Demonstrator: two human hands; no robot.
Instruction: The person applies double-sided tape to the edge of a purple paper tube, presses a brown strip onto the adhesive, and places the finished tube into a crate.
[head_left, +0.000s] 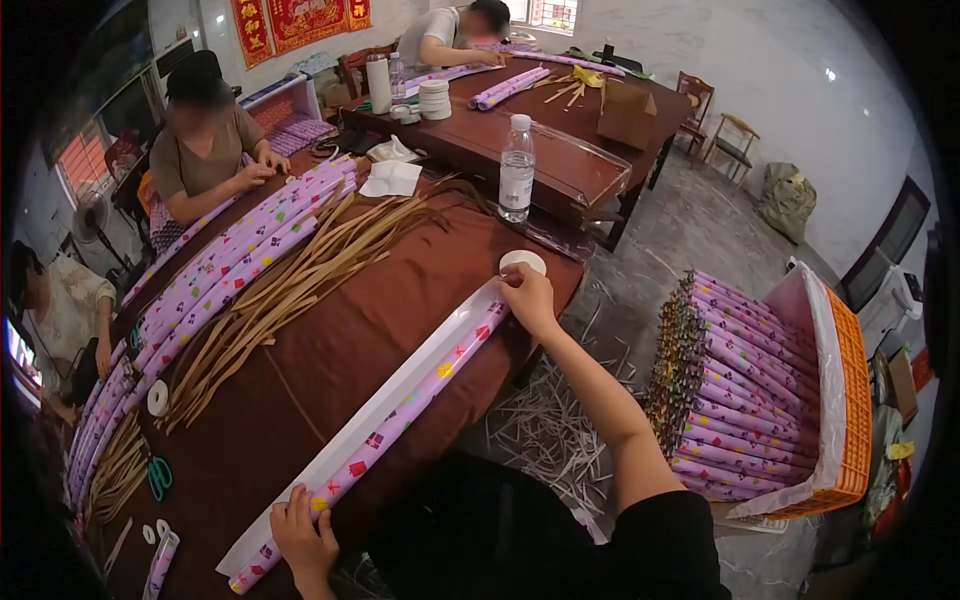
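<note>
Across the brown-covered bench (335, 345), from where I stand, teal scissors (159, 478) lie beside tan strips (270, 290); rightward, the left hand (303, 537) rests open on the near end of a purple patterned roll (400, 415) lying diagonally; at its far end the right hand (528, 297) bends, grip unclear to me, beside 1 white ring (534, 261).

No words, brands or numbers could be read with certainty. On the far wall at the left, red banners (303, 22) bore gold characters too small to make out, and the label (515, 188) of the clear bottle (518, 150) at the counter's (400, 285) far right end carried blurred dark print.
</note>
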